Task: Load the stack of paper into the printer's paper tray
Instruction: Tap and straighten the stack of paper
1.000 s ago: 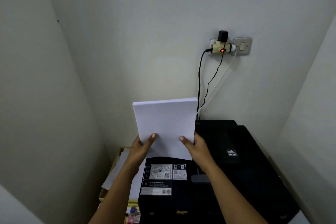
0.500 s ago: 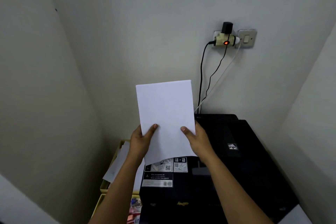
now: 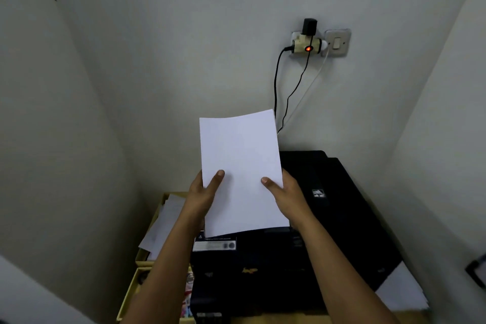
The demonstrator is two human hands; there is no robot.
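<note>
White paper [image 3: 240, 166] held upright over the black printer [image 3: 328, 218].
Left hand [image 3: 202, 192] and right hand [image 3: 286, 192] pinch its side edges; a skewed entry into the hidden tray may buckle sheets.

You stood facing a narrow alcove of plain off-white walls [image 3: 171, 60], dimly lit. On the back wall a socket adapter [image 3: 306, 45] glowed red beside a light switch [image 3: 337, 42], with black and white cables [image 3: 276, 92] hanging down from it. Low on your left sat yellow boxes [image 3: 142, 263] holding loose papers.
</note>
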